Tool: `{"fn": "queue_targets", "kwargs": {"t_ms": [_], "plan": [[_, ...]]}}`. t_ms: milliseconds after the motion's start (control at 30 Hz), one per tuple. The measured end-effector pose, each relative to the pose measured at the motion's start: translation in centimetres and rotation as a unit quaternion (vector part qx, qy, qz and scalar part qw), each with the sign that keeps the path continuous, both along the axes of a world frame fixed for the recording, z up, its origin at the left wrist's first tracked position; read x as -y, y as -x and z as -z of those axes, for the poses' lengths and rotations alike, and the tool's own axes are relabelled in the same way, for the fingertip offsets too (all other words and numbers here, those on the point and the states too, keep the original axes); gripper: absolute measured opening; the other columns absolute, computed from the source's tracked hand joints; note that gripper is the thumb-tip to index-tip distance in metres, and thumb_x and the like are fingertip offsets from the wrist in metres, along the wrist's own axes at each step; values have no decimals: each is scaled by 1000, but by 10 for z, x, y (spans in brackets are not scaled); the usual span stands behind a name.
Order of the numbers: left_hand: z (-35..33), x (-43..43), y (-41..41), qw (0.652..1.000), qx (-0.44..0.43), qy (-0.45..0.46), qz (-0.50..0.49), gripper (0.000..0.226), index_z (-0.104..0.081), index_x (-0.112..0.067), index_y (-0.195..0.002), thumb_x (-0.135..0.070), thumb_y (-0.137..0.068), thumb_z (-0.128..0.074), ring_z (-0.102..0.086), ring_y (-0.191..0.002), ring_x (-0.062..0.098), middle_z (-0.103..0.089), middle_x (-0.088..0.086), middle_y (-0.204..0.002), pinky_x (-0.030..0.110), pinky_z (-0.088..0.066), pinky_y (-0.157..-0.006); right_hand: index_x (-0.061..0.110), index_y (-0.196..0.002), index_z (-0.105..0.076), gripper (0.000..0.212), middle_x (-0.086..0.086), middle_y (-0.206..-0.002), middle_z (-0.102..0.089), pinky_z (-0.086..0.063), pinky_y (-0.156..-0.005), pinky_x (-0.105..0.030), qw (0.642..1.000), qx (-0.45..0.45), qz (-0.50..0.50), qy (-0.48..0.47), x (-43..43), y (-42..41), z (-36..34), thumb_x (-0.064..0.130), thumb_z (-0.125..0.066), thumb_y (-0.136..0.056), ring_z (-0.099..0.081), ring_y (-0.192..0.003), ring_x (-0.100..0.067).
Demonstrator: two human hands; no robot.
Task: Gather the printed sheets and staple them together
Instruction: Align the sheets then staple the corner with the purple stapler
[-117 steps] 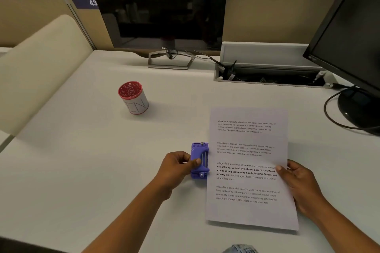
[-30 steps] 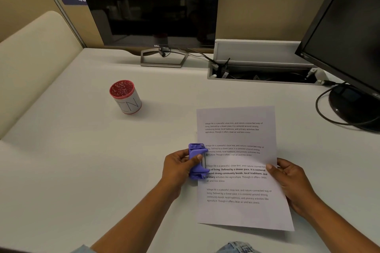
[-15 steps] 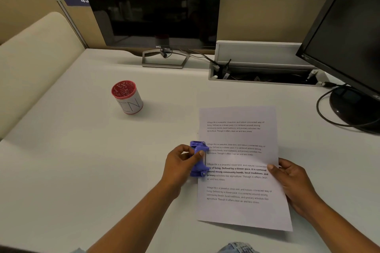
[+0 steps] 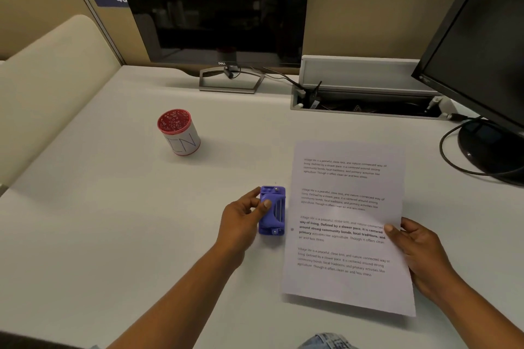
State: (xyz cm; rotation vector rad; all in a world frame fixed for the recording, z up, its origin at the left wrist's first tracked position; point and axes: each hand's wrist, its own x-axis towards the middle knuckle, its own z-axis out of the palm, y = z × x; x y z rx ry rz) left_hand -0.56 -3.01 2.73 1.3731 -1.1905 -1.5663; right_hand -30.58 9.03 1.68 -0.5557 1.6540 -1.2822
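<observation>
- The printed sheets of thin white paper [image 4: 347, 224], rectangular and covered in four short blocks of small black type with one bold passage, lie flat on the smooth matte white desk [image 4: 113, 221], right of its middle and near the front edge.
- How many sheets are in the stack cannot be told; only the top page shows.
- A small dark dot marks the left margin of the sheets, level with the bold lines.
- The right hand [image 4: 419, 255] grips the right edge of the sheets, thumb pressed on top of the page and the remaining fingers curled under or beside the edge.
- The small boxy purple plastic stapler [image 4: 272, 210], with ribbed slots and small metal rivets at its two ends, sits just beside the left edge of the sheets, a narrow strip of desk showing between them.
- The left hand [image 4: 243, 221] holds the stapler from its left side, thumb on the top face and fingers wrapped around the side.
- A squat cylindrical cup [image 4: 178, 132] with a red patterned inside and a white lettered wall stands well apart to the left.
- Two glossy black flat monitors, one central [image 4: 212, 8] and one at the right [image 4: 482, 51], stand at the back of the desk, both dark.
</observation>
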Motion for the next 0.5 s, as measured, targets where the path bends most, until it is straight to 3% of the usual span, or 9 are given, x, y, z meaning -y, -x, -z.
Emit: {"fn": "queue_targets", "kwargs": {"t_ms": [100,233,400,500], "plan": [[-11,9,-13,1000,4,8,-11,11,-76,-23,-83,-19,-90,-69,-68,-90,-7,-74,-11,-109,10,-48,-71,15,-108,-70,19,-11,-97,-78,-62,-70,-45,1000,12,21,0,-2,9,-1,11,-61,-92,-75,-82,-31],[-20,25,-36,998,32,32,-51,13,-74,-19,-79,-19,-90,-69,-66,-65,-7,-77,-15,-73,4,-46,-58,15,-107,-70,19,-13,-98,-78,-61,-72,-46,999,19,38,-8,-2,15,1,9,-60,-92,-74,-83,-32],[-21,45,-72,995,70,13,-73,19,-65,-10,-82,-22,-97,-60,-53,-71,19,-65,9,-80,33,-42,-74,10,-111,-67,20,-18,-108,-72,-58,-75,-47,998,29,44,-16,-1,14,3,6,-57,-94,-68,-93,-38],[-18,57,-93,991,89,-4,-102,25,-60,-13,-77,-20,-100,-54,-52,-69,21,-62,8,-77,31,-42,-68,9,-114,-66,22,-16,-106,-73,-58,-74,-46,999,27,39,-16,0,14,4,6,-57,-94,-71,-87,-35]]}}
